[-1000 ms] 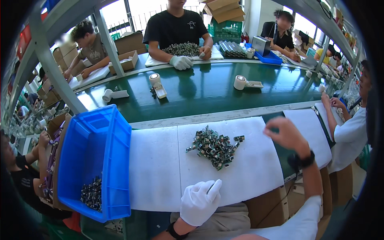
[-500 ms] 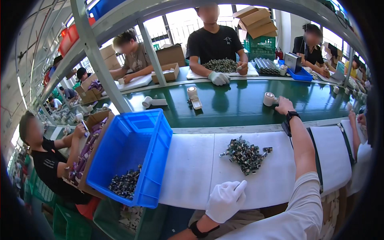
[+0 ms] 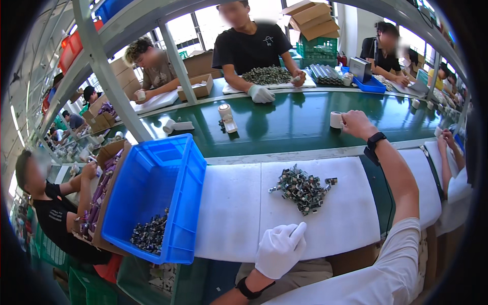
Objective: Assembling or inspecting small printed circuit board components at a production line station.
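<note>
My right hand (image 3: 358,125), bare with a dark wristband, reaches out over the green conveyor belt. Its closed fingers grip a white device with a short round head (image 3: 336,120); most of the rest of it is hidden behind the hand. My left hand (image 3: 280,250), in a white glove, hovers by the front edge of the white foam mat (image 3: 229,218). Its fingers are curled in, the index finger straighter, and whatever may be in them is hidden. Just beyond it lies a pile of small metal-and-green electronic parts (image 3: 305,190).
A blue bin (image 3: 185,198) with similar parts stands left of the mat. On the conveyor belt (image 3: 284,122) lie an opened white device (image 3: 227,118) and another white device (image 3: 177,126). Opposite, a person (image 3: 254,48) works behind a parts pile. A metal frame post (image 3: 109,71) rises at left.
The view has shifted, so the scene sits further left. My right hand's grip on the white device has turned, knuckles now higher. The left hand stays near the mat's front edge.
</note>
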The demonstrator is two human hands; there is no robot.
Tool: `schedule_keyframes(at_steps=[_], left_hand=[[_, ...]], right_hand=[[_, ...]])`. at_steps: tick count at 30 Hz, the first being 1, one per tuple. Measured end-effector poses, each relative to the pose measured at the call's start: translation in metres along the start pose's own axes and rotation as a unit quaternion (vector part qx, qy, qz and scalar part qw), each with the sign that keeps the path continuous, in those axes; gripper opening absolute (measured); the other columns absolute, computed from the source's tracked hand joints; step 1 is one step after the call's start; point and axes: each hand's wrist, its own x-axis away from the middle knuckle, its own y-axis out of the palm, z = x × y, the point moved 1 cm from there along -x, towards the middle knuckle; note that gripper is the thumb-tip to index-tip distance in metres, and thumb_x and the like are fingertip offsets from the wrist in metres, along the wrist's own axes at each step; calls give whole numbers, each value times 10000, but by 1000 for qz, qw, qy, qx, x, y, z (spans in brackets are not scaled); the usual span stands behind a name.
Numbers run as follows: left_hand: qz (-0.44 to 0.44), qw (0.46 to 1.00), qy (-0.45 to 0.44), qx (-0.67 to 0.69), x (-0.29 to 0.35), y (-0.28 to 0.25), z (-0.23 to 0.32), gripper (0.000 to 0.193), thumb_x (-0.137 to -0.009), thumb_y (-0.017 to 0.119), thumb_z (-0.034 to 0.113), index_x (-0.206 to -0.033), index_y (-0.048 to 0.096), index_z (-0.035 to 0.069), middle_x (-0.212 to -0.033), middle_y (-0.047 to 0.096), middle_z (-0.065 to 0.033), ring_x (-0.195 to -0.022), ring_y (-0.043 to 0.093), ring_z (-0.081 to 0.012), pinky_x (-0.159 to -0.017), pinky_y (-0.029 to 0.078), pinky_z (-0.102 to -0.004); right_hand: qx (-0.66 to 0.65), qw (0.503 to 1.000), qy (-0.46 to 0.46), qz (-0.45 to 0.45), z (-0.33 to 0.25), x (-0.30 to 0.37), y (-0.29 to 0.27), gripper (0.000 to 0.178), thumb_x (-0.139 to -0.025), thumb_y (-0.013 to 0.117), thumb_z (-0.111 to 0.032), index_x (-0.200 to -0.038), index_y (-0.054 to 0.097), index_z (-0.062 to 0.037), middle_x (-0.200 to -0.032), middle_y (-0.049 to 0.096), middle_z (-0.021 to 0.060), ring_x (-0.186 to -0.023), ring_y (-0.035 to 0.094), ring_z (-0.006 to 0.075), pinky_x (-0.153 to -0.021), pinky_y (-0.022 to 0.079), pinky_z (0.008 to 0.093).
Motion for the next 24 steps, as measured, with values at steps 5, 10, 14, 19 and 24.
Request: schedule_keyframes(at_steps=[5, 10, 14, 19, 24], left_hand=[[-6, 1000, -10, 11, -3, 1, -1, 408, -785, 778, 82, -1168, 686, 191, -966, 669, 50, -812, 660, -172, -695, 495, -333], [-32, 999, 15, 16, 2, 3, -2, 413, -792, 779, 71, -1174, 685, 195, -976, 665, 55, -824, 660, -161, -704, 497, -322], [-32, 999, 30, 15, 16, -13, 0, 415, -796, 776, 52, -1176, 689, 193, -991, 672, 47, -826, 662, -160, -715, 506, -317], [-39, 993, 10, 110, 7, -16, 1, 393, -787, 784, 29, -1150, 724, 168, -1004, 722, -3, -795, 676, -190, -710, 535, -338], [-108, 935, -128, 313, -18, -21, -2, 342, -758, 810, 16, -1076, 770, 133, -961, 758, -68, -746, 694, -237, -687, 556, -347]], right_hand=[[-7, 1000, -28, -12, 0, 45, -31, 145, -800, 687, -128, -899, 696, -23, -881, 728, 188, -852, 714, 388, -794, 575, 466], [-140, 983, -15, 114, -43, 127, -61, 79, -819, 659, -74, -829, 615, -9, -787, 669, 177, -755, 680, 391, -720, 539, 475], [-238, 968, -11, 78, -93, 215, -98, 135, -791, 739, -84, -818, 621, -25, -740, 650, 128, -656, 658, 296, -617, 525, 375], [-259, 960, 83, 71, -147, 294, -96, 165, -799, 768, -100, -805, 618, -31, -711, 639, 87, -585, 627, 241, -579, 513, 352], [-328, 931, 158, 37, -188, 295, -85, 165, -817, 782, -110, -825, 635, -34, -730, 666, 77, -579, 636, 231, -565, 508, 345]])
